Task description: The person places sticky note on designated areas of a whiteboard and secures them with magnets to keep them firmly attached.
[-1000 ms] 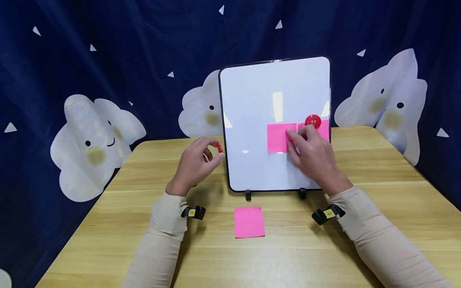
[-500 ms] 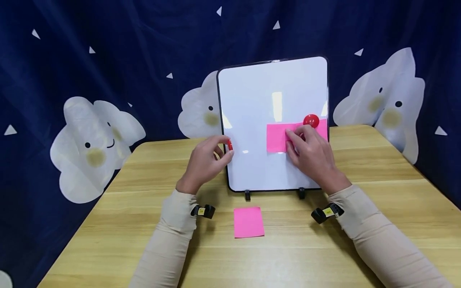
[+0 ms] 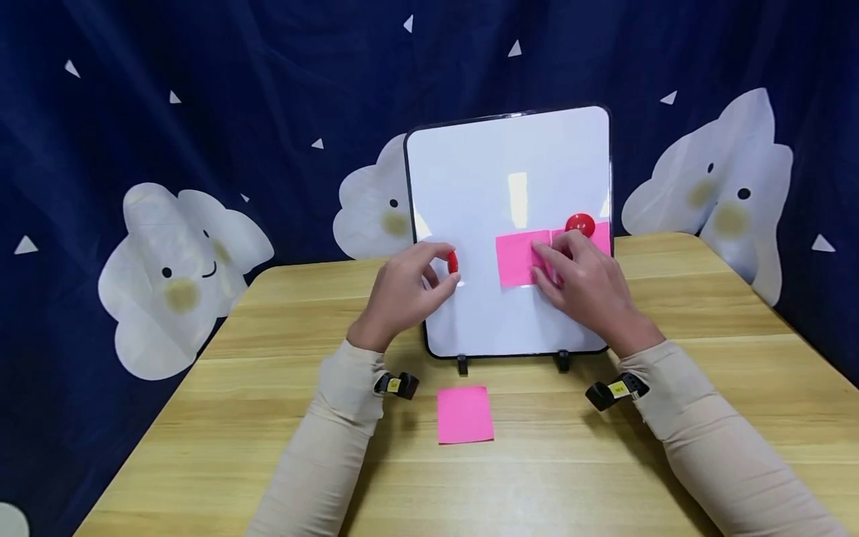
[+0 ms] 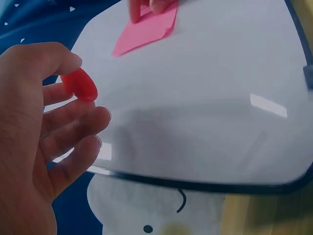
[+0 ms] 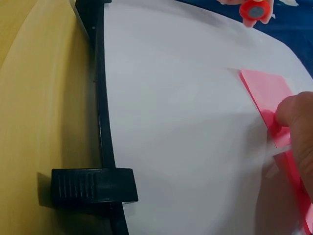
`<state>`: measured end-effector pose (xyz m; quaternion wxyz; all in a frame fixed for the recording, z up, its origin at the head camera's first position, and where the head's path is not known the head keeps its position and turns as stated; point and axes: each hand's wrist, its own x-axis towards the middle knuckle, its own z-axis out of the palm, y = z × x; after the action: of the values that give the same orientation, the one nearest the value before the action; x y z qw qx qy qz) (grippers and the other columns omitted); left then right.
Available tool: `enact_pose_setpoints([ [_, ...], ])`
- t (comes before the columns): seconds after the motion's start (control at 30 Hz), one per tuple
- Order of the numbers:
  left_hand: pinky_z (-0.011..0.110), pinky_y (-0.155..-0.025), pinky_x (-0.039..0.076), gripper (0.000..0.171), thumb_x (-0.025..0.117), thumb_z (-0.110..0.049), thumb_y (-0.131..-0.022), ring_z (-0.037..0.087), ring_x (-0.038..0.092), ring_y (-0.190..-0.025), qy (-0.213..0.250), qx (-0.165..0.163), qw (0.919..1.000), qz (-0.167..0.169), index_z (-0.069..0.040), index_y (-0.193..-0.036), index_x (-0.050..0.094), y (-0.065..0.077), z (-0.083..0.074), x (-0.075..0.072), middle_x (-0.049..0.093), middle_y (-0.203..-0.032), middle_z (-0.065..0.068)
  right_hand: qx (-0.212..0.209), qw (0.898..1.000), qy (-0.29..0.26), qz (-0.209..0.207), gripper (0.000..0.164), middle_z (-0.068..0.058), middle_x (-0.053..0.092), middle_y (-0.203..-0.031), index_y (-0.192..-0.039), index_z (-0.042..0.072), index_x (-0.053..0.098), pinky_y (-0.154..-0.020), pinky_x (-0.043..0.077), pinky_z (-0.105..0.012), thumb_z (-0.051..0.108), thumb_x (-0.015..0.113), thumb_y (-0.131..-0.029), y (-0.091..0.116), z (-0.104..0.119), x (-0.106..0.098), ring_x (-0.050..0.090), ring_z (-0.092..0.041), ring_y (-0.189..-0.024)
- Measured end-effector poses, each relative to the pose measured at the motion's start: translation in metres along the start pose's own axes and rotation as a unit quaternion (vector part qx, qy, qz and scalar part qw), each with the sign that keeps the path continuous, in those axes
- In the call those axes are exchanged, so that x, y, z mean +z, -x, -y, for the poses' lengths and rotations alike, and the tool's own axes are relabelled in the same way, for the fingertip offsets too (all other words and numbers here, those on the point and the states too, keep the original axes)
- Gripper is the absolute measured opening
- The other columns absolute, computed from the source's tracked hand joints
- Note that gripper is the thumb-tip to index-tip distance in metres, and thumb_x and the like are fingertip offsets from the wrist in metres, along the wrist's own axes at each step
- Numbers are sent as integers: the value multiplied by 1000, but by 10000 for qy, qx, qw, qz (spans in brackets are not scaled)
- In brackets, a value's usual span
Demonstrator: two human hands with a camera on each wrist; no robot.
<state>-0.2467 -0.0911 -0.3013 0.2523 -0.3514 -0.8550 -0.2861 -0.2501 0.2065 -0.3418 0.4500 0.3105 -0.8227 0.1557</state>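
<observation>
My left hand [image 3: 409,291] pinches a red round magnet [image 3: 452,262] between thumb and index finger, in front of the whiteboard's left part. Its grey disc faces the camera in the right wrist view [image 5: 256,12]. With thumb and fingertips set apart, my right hand [image 3: 590,287] presses a pink sticky note [image 3: 513,257] flat on the whiteboard [image 3: 463,179]. Beside it, a second pink sticky note [image 3: 602,237] sits under another red magnet [image 3: 580,224], partly hidden by the right hand. A third pink sticky note [image 3: 465,415] lies on the table before the board.
The whiteboard stands tilted back on black feet [image 3: 563,361] on a wooden table [image 3: 550,477]. Behind hangs a dark blue curtain [image 3: 282,67] with white clouds. Black bands with small devices [image 3: 397,385] are on both wrists.
My left hand has moved right with the magnet, from beside the board to in front of it. The right hand stays on its note, which has tilted slightly.
</observation>
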Motion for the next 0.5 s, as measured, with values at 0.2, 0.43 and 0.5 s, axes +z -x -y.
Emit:
enact_pose_setpoints([
  [0.2, 22, -59, 47, 28, 72, -24, -91, 7, 58, -67, -142, 264, 9995, -91, -12, -117, 70, -9, -8, 9, 68, -106, -2, -53, 9999, -17, 102, 45, -18, 56, -90, -122, 3, 71, -54, 50, -41, 14, 81, -79, 0, -3, 0, 52, -27, -69],
  [0.43, 21, -56, 46, 35, 72, -28, -92, 6, 55, -66, -530, 448, 9974, -214, -10, -122, 71, -24, -17, 18, 67, -108, 1, 7, 9998, 54, 209, 47, -16, 58, -89, -122, 3, 70, -55, 49, -39, 17, 82, -79, 0, -3, 0, 52, -25, -66],
  [0.5, 22, -56, 46, 36, 73, -27, -92, 6, 56, -65, -623, 469, 9965, -289, -10, -123, 71, -27, -18, 20, 66, -108, 2, 31, 9997, 56, 250, 48, -16, 58, -89, -122, 3, 70, -55, 49, -39, 17, 83, -79, 1, -3, -1, 52, -25, -66],
])
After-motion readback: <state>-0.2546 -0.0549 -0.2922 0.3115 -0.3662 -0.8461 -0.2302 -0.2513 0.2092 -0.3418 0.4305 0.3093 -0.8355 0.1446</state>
